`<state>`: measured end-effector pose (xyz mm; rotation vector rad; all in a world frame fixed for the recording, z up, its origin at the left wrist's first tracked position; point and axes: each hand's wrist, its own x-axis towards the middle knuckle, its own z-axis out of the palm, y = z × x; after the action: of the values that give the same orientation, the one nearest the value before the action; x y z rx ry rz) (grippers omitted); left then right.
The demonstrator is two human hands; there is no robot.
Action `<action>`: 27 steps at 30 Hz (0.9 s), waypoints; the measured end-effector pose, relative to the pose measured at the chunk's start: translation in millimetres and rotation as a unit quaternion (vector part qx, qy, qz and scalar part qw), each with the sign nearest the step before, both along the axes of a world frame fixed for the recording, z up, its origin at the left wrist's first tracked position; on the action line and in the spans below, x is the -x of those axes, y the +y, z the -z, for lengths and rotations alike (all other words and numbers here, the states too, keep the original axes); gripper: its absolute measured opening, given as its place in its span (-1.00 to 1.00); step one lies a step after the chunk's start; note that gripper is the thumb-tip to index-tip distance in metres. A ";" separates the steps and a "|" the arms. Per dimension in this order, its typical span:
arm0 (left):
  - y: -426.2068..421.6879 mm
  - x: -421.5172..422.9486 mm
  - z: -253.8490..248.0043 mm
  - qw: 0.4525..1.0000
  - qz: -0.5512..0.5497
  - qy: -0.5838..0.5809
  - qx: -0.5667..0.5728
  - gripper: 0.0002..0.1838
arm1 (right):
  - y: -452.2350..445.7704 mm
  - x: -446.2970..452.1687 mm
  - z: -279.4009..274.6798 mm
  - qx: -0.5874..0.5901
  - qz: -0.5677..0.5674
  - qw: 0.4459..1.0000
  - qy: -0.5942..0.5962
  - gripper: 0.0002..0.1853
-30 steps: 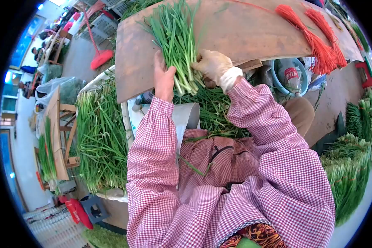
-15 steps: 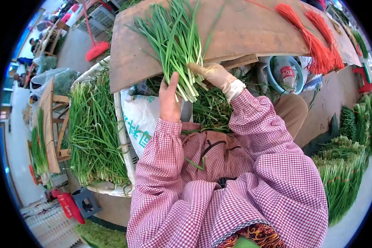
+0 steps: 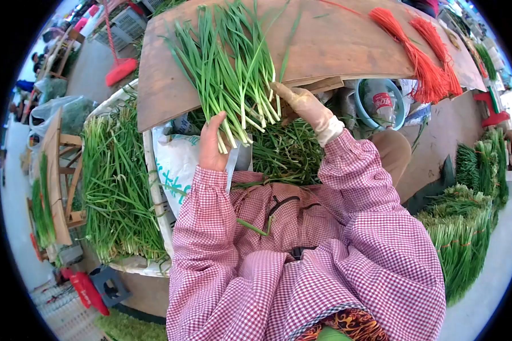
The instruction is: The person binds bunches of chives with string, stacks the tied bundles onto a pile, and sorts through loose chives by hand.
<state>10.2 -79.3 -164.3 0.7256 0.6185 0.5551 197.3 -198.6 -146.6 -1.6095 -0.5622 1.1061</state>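
A loose bunch of garlic chives (image 3: 224,71) lies over the near edge of the wooden board (image 3: 335,48), leaves pointing away and pale cut ends towards me. My left hand (image 3: 213,143), bare, grips the left side of the stem ends, thumb up and its other fingers hidden beneath. On the right side, my right hand (image 3: 307,109) wears a stained glove; its thumb lies along the outer stems and the curled fingers are partly hidden below them. Cut greens (image 3: 287,149) are heaped under the board edge, just beyond my lap.
Red ties (image 3: 412,57) lie at the board's right. Below them, a blue basin (image 3: 401,108) holds a plastic bottle (image 3: 383,105). Left stands a white crate (image 3: 153,196) full of chives, beside a white sack (image 3: 179,156). Tied bundles (image 3: 463,238) stand at right.
The chives are spread wider between my hands, with the stems fanned out. My left hand has moved left and slightly towards me; the whole view has shifted a little.
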 end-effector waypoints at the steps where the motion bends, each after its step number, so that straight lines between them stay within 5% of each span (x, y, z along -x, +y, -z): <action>1: -0.6 -0.8 -2.0 1.000 0.007 -0.001 -0.001 -0.68 | 3.4 -0.1 -2.9 0.003 -0.002 1.000 -0.013 -0.47; 9: 2.7 5.1 -9.7 0.999 0.044 0.004 0.012 -0.66 | -5.9 -3.3 -5.5 -0.024 -0.034 0.997 0.059 -0.67; 20: 9.6 -11.3 -0.6 0.995 0.048 0.077 -0.050 -0.57 | 19.3 17.3 -10.1 0.017 -0.065 0.990 0.122 -0.39; 23: 11.6 -16.2 9.8 0.959 0.027 0.119 -0.257 -0.60 | 29.2 30.1 -3.9 -0.076 -0.102 0.992 0.019 -0.58; 26: 6.7 -4.4 -16.6 0.933 0.027 0.189 -0.304 -0.65 | 12.5 27.4 -10.7 -0.049 -0.072 0.993 0.082 -0.61; 27: 7.0 0.1 -17.7 0.960 0.030 0.157 -0.230 -0.66 | 5.1 29.4 -10.7 -0.073 -0.027 0.990 0.121 -0.60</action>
<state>10.1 -72.3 -146.6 1.2861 0.7677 0.5371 167.9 -193.5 -136.0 -1.3196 -0.5158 1.2507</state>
